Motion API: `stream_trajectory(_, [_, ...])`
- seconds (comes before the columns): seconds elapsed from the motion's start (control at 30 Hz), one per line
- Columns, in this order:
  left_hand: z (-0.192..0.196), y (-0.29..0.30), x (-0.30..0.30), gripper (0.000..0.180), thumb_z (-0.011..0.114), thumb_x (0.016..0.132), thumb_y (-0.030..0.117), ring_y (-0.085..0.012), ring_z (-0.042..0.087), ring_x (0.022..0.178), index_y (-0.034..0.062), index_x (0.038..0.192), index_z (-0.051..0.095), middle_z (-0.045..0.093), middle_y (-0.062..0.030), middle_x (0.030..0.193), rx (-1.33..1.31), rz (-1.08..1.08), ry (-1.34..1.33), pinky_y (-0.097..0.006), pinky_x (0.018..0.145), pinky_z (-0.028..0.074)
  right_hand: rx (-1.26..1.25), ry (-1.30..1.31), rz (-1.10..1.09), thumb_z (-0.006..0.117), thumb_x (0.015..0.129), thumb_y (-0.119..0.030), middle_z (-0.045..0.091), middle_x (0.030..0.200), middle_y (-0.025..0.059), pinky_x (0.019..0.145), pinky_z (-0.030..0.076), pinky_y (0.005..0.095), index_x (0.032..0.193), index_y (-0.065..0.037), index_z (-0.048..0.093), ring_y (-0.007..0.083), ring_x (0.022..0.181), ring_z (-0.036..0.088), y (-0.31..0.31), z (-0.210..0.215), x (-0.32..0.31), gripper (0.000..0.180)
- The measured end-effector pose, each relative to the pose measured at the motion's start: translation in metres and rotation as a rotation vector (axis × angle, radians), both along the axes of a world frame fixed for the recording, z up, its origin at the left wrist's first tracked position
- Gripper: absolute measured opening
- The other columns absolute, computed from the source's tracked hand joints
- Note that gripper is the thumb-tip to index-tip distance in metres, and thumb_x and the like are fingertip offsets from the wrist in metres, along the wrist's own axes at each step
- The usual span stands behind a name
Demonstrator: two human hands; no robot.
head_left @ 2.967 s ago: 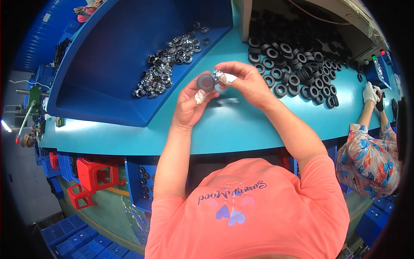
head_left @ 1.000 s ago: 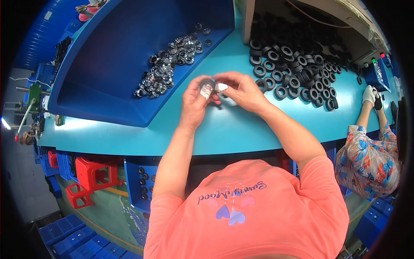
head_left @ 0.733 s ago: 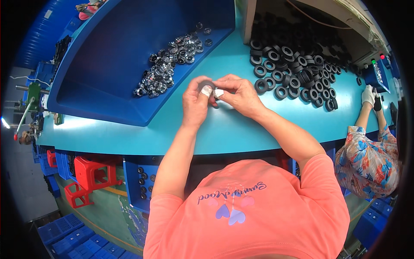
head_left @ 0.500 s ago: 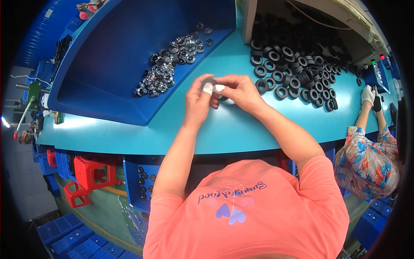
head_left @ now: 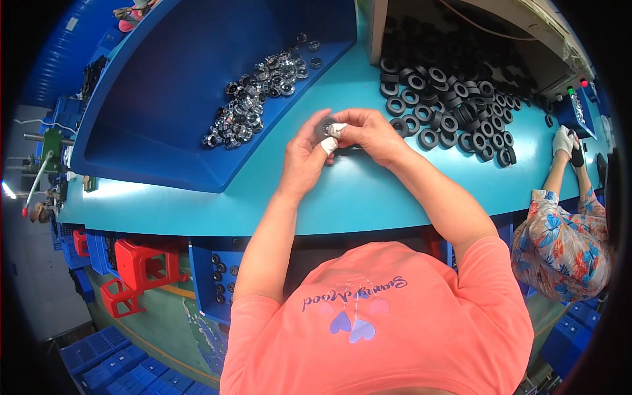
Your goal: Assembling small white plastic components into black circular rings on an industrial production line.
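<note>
Ring (head_left: 320,129) held over desk (head_left: 316,207), hubs (head_left: 245,110) at 10 o'clock, ring pile (head_left: 461,115) at 2. Left hand (head_left: 304,159) and right hand (head_left: 374,137) both have fingers gripping it. Versus half a second ago: left thumb (head_left: 329,145) off its face, right thumb (head_left: 336,130) on.

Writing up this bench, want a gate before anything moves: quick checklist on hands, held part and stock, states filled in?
1. Left hand gripping the held black ring: ok.
2. Right hand at the same ring: ok, thumb over its face.
3. Ring's centre fully visible for inspection: not ok, the right thumb partly covers it.
4. White thumb covers on both thumbs: ok.
5. Shiny round parts in the blue tray: ok.
6. Loose ring pile on the table: ok, right of the hands.
</note>
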State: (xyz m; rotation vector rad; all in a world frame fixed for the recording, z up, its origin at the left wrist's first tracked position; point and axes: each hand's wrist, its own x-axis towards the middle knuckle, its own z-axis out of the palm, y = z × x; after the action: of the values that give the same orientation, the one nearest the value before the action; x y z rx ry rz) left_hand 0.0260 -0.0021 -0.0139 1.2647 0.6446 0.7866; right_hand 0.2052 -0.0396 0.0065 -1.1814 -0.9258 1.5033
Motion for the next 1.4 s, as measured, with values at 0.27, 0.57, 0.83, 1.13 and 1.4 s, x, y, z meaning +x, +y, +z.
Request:
stream_trajectory(0.27, [0.004,0.003,-0.004,0.034,0.056,0.102,0.016,-0.0116,0.061,0.078,0.0027,0.133,0.054,0.066,-0.0053,0.102,-0.01,0.029,-0.03,-0.027,0.067,0.053,-0.052,0.08,0.139,0.07,0.092,-0.019,0.069,0.099,0.0068,0.083,0.052,0.0248,0.114,0.001,0.064,0.0126,0.088,0.065,0.006,-0.005,0.011,0.03])
stream_trajectory(0.57, [-0.015,0.007,-0.008,0.021,0.057,0.102,0.019,-0.0144,0.064,0.08,0.0032,0.115,0.06,0.069,-0.007,0.1,-0.186,0.134,-0.148,-0.028,0.068,0.052,0.097,-0.126,0.121,0.072,0.088,-0.01,0.07,0.099,0.0076,0.081,0.054,0.0266,0.112,0.003,0.065,0.0128,0.088,0.065,0.001,-0.007,-0.001,0.028])
stream_trajectory(0.83, [-0.002,0.005,0.0,0.024,0.059,0.101,0.019,-0.014,0.064,0.087,0.0049,0.12,0.061,0.069,-0.0059,0.105,-0.213,0.182,-0.176,-0.028,0.069,0.052,-0.008,0.091,0.037,0.071,0.091,-0.011,0.07,0.109,0.0131,0.087,0.055,0.0284,0.129,0.007,0.057,0.0163,0.097,0.068,0.004,-0.004,0.003,0.044])
stream_trajectory(1.13, [-0.009,0.006,-0.003,0.025,0.057,0.103,0.019,-0.0136,0.065,0.086,0.0021,0.12,0.064,0.07,-0.0056,0.104,-0.2,0.192,-0.08,-0.026,0.069,0.052,0.066,-0.043,0.039,0.065,0.093,-0.01,0.069,0.109,0.0129,0.089,0.055,0.0286,0.125,0.006,0.06,0.0169,0.097,0.067,0.002,-0.007,-0.003,0.036])
stream_trajectory(1.4, [-0.005,0.004,0.0,0.052,0.071,0.09,0.001,-0.0144,0.062,0.108,0.0002,0.14,0.053,0.063,-0.0062,0.119,0.081,0.071,-0.078,-0.028,0.088,0.055,-0.006,0.125,0.002,0.068,0.093,-0.02,0.069,0.108,0.0136,0.084,0.057,0.0274,0.123,0.006,0.06,0.0167,0.092,0.069,0.004,-0.003,0.007,0.04])
